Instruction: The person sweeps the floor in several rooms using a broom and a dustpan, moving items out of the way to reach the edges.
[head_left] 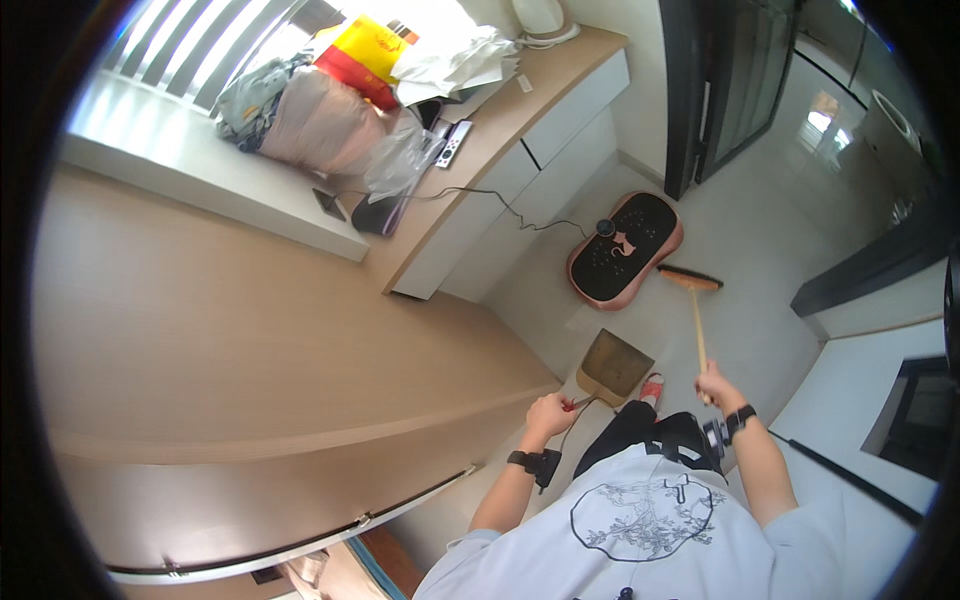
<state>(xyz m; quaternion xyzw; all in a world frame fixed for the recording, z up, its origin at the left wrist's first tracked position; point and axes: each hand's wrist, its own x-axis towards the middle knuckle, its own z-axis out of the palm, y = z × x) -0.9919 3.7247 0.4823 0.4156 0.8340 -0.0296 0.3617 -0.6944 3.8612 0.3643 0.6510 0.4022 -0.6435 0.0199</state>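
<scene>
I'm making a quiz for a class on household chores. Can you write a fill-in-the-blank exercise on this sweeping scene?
1. The right hand grips the wooden handle of a ____.
2. The left hand holds the thin handle of a ____.
3. The broom head rests on the floor beside an oval ____ and black platform.

Missing words: broom; dustpan; pink

Pale tiled floor (760, 250), white drawer unit (520, 180) (wood-topped), bright window blinds (200, 40).
</scene>
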